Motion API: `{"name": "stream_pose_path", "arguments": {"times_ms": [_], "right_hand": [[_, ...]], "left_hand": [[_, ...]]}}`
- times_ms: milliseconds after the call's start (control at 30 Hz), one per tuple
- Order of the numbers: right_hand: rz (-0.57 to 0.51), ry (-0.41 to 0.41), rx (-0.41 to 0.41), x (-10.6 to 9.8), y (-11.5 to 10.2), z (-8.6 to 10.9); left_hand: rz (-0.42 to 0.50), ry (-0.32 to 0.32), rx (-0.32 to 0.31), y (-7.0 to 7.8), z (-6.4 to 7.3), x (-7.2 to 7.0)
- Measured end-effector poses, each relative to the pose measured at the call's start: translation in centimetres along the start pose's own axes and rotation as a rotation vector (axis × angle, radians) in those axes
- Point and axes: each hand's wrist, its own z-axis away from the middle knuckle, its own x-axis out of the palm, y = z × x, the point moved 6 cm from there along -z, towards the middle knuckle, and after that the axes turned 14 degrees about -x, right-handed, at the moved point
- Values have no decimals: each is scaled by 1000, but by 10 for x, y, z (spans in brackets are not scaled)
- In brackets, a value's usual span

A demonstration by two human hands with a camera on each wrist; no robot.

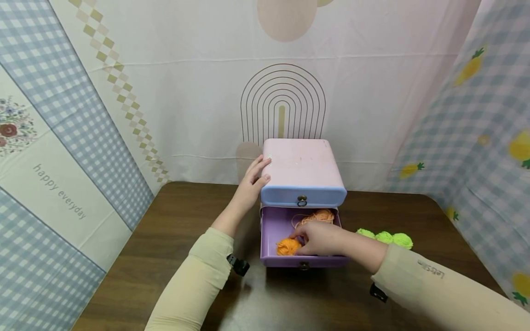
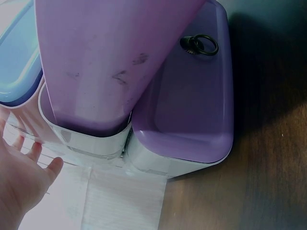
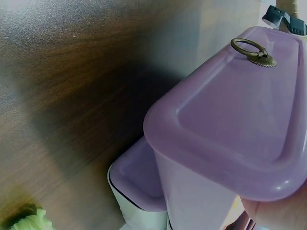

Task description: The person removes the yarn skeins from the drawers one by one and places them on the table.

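A small drawer cabinet (image 1: 300,161) with a pink top stands at the back of the table, its purple middle drawer (image 1: 271,230) pulled out. My left hand (image 1: 250,184) rests on the cabinet's upper left side with fingers extended. Inside the drawer, my right hand (image 1: 320,238) pinches a ball of orange yarn (image 1: 287,247) between thumb and fingers. Behind that hand lies a bundle of peach yarn (image 1: 323,215), partly covered by it. The drawer front (image 3: 240,110) hides most of the right hand in the right wrist view.
Several bright green yarn balls (image 1: 385,237) lie on the brown table (image 1: 174,239), right of the drawer. Above the open drawer is a blue drawer front (image 1: 285,196) with a ring pull. Below it sits another purple drawer (image 2: 192,105), pushed in. Patterned cloth hangs behind and at both sides.
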Motion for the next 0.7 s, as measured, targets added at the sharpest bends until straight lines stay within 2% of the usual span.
{"name": "stream_pose_path", "arguments": {"times_ms": [67,200,400,700], "right_hand": [[0,1,-8,1,-1,-1],[-6,8,-32,2,0,-1],[-29,8,-35,3,1,-2],[-36,41,-31,3,3,-2]], "left_hand": [[1,10,4,-5,-3,0],[11,7,12,-7,-4,0],[4,-1,4,1,0,0],[3,-6,0,-1,-1,0]]}}
